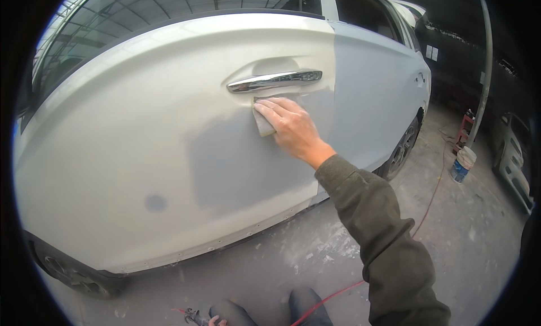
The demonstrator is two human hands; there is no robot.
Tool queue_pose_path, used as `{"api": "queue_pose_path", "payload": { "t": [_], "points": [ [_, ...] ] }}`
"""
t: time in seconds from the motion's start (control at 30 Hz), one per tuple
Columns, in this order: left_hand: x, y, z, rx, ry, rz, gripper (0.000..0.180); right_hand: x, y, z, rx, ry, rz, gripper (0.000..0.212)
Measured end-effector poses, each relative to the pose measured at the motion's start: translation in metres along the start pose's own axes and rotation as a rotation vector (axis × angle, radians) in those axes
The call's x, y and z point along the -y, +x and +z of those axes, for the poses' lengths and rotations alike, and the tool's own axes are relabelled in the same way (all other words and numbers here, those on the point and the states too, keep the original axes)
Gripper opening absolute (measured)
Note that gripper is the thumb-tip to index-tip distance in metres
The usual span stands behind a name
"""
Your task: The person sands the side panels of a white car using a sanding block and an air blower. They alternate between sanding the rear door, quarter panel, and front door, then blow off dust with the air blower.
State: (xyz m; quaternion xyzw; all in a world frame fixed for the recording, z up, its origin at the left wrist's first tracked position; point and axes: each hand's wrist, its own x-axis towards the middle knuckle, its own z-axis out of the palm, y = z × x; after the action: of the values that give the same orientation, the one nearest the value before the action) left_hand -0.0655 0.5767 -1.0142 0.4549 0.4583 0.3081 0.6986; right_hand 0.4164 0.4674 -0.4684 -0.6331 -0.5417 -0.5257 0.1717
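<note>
Pressing flat at six o'clock from the handle point(274, 81), the right hand point(296, 128) is clamping its fingers point(273, 110) on the pad point(263, 124), apparently keeping contact with the door point(112, 140) even; the left hand point(217, 321) is showing beside a tool point(195, 317), its grip unclear.

Near the middle of the frame, the right hand point(293, 126) holds a small pad point(262, 124) on the white car door point(124, 140), just under the shiny handle point(276, 80). A big gray patch point(236, 163) spreads below. At the bottom edge, the left hand point(217, 321) (just a bit shows) is by a dark tool point(194, 316). A bucket point(462, 165) stands far right
</note>
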Motion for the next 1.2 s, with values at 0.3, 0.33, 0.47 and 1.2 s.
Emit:
{"api": "queue_pose_path", "payload": {
  "t": [0.3,0.33,0.47,1.2],
  "points": [
    [-0.007,-0.002,0.003,-0.014,0.039,-0.063,0.037,0.014,0.008,0.019,-0.074,-0.141,0.03,0.025],
    [-0.009,-0.004,0.011,-0.003,0.03,-0.072,0.037,-0.003,0.0,0.008,-0.065,-0.121,0.037,0.025],
    [-0.013,-0.002,0.02,0.026,0.009,-0.051,0.037,0.006,0.002,0.012,0.002,-0.067,0.09,0.028],
    [-0.015,0.002,0.019,-0.059,-0.018,0.016,0.039,-0.074,-0.046,-0.008,-0.042,-0.043,0.152,0.046]
  ]
}}
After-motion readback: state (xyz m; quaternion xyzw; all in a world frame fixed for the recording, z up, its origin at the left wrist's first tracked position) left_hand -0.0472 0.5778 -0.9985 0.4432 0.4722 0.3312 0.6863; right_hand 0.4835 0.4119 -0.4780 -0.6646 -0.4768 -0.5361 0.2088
